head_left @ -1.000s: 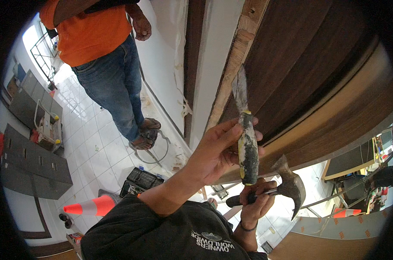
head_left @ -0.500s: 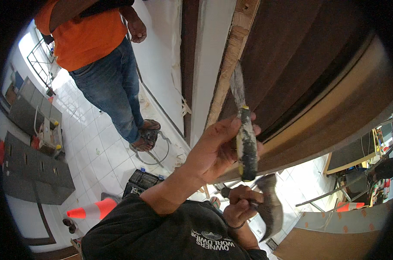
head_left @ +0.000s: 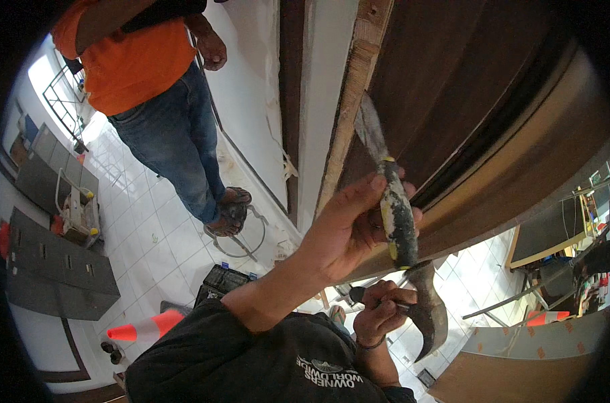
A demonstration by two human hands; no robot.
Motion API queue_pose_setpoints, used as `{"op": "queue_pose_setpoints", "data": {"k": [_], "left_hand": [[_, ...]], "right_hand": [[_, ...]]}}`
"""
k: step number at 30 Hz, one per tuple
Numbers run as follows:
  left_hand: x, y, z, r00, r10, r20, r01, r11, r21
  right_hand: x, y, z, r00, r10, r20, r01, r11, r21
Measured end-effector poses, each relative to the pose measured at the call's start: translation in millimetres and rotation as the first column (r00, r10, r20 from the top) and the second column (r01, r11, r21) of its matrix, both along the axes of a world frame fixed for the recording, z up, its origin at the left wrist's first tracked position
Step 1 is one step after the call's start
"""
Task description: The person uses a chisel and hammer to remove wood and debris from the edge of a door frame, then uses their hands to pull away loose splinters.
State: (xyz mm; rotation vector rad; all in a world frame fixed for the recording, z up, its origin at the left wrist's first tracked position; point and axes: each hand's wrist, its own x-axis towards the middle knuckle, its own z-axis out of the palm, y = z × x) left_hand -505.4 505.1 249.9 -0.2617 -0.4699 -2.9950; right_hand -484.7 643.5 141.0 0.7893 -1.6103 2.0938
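My left hand is closed round the chisel, whose worn black and yellow handle is spattered with white. Its flat metal blade runs up to the bare wooden edge of a dark brown door-like panel, and the tip meets that edge. Lower down, my right hand grips a claw hammer by its dark handle, close to the head. The hammer's head is right at the butt of the chisel; whether they touch I cannot tell.
A person in an orange top and jeans stands on the tiled floor at the left. Beside my left arm lies a black toolbox, with an orange cone nearby. Grey cabinets line the left; a metal stand is at the right.
The chisel has tilted, its butt swinging right, and my left hand has shifted slightly right. The hammer has moved a little up and right, closer to the chisel's butt.
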Motion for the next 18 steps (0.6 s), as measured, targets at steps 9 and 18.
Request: {"op": "queue_pose_setpoints", "data": {"k": [9,18], "left_hand": [[-6,6,4,1.000,0.000,-0.026,0.001,1.000,0.015],[-14,14,8,0.999,0.042,-0.020,-0.042,0.999,0.001]], "right_hand": [[0,8,-5,0.999,0.044,0.014,-0.046,0.993,0.111],[-13,-4,2,0.980,0.116,-0.163,-0.167,0.924,-0.345]]}}
